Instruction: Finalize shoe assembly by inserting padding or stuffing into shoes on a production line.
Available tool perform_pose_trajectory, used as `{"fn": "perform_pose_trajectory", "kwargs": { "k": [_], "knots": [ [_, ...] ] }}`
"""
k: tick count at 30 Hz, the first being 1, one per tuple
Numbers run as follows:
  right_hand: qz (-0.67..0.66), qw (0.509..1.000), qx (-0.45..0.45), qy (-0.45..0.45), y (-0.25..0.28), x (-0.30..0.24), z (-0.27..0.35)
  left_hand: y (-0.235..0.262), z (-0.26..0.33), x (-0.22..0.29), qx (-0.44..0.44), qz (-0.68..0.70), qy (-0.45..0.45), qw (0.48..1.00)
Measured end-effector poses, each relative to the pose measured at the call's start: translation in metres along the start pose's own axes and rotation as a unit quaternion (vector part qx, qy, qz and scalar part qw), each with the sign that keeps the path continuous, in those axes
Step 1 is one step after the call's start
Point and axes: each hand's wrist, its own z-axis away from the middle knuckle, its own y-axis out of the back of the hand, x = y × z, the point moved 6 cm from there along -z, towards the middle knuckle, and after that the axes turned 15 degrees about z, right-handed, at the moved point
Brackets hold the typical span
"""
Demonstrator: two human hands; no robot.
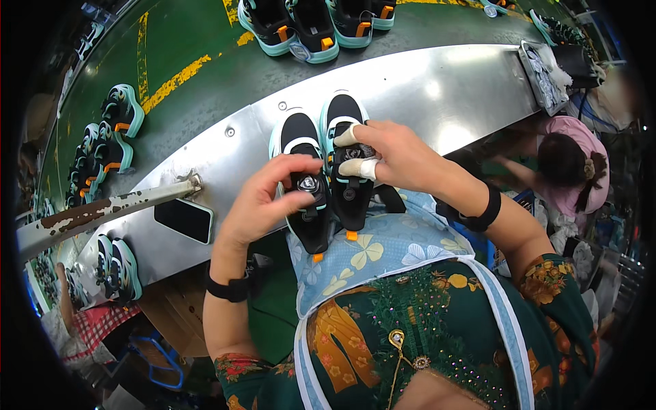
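Note:
Side by side before me lie two black sneakers with pale mint soles and orange heel tabs, toes pointing away on the metal bench. Each has a round dial on its tongue. My left hand (263, 195) is at the left sneaker (298, 126), thumb and fingers apart on either side of its silvery dial (308, 184). On the right sneaker (344, 108), the thumb and a finger of my right hand (396, 154) close about its dial (352, 155); both wear pale finger covers. The heels reach over the bench edge towards my blue flowered apron (369, 253).
Beyond the curved metal bench (424, 82) runs a green surface (198, 41) bearing more sneakers (307, 27). A phone (184, 220) lies near a chipped metal bar (109, 210) at left. A metal tray (543, 75) is far right, near a person in pink (574, 164).

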Motion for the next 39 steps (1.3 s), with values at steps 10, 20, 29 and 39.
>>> {"fn": "perform_pose_trajectory", "kwargs": {
  "k": [10,20,29,39],
  "knots": [
    [-0.007,0.999,-0.027,-0.02,-0.01,0.013,0.011,-0.001,-0.011,-0.029,0.03,-0.007,0.012,0.999],
    [-0.013,0.999,-0.022,-0.047,-0.016,0.0,0.01,0.01,-0.002,-0.019,-0.132,-0.092,-0.046,0.986],
    [-0.048,0.994,-0.071,-0.06,0.017,0.05,0.025,-0.073,0.019,0.002,0.126,0.126,0.055,0.982],
    [-0.067,0.995,-0.079,0.01,0.022,0.025,0.037,-0.148,-0.017,-0.051,0.216,0.435,0.105,0.868]
  ]
}}
